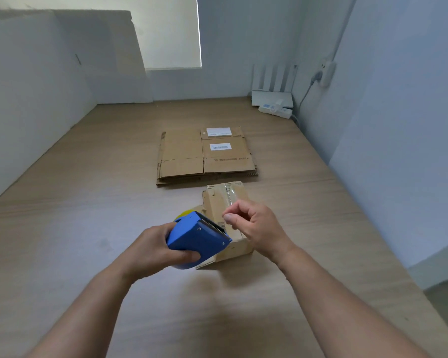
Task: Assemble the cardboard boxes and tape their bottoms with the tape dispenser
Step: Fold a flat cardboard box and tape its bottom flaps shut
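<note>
My left hand [150,250] grips a blue tape dispenser [195,239] with its toothed blade pointing up and to the right. A small assembled cardboard box [221,200] stands just behind it on the wooden table [88,202], with a strip of clear tape along its top seam. My right hand [254,226] hovers over the box's near end. Its fingers are curled and its thumb meets the forefinger in a pinch just past the blade. The clear tape in that pinch is barely visible. A stack of flattened cardboard boxes [204,156] lies further back.
White foam panels [36,73] line the table's left side and back. At the back right corner stand a white router [273,94] and a power strip [276,109], with a cable running up the wall. The table's right edge runs along the blue-grey wall.
</note>
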A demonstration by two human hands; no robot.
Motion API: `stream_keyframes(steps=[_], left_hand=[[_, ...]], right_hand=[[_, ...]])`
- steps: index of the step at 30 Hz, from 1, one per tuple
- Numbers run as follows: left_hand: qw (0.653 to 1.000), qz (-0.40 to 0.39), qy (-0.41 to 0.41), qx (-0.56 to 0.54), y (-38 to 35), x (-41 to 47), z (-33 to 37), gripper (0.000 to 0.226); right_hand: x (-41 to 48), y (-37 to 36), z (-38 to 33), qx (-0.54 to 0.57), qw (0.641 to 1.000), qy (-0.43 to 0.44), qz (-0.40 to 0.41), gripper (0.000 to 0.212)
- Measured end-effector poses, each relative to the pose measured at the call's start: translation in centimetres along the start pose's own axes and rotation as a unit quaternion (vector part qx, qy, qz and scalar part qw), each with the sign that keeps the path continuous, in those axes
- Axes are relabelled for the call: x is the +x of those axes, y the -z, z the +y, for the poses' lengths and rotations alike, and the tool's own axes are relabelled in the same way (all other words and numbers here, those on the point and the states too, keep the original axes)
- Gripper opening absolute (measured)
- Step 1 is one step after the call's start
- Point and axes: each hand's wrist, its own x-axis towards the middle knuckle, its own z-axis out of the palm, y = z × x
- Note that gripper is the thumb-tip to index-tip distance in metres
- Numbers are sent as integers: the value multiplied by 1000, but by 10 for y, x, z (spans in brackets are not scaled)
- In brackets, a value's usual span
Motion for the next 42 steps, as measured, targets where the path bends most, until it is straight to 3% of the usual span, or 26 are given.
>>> stream_keyframes(steps=[3,7,11,15,17,22,27,34,42], left_hand=[[1000,-5,17,5,0,0,6,28],[998,-22,61,6,3,2,21,55],[994,-46,82,47,16,7,42,98],[981,-56,131,130,56,-3,45,104],[970,-72,170,156,64,-8,40,112],[950,-61,239,192,43,4,28,78],[930,-43,279,236,34,18,25,59],[913,-37,289,285,29,35,32,58],[890,-36,310,331,16,55,25,56]], right_hand=[[-1,-2,4,-8,999,13,41,7],[0,-1,6,7,996,-1,92,7],[-1,9,7,73,988,-71,119,17],[-13,46,36,111,963,-153,193,20],[-17,54,53,94,959,-193,187,19],[-13,40,79,58,954,-252,152,21],[-16,32,92,49,947,-274,159,21],[-14,24,100,62,936,-299,174,21],[-9,17,100,115,920,-349,137,18]])
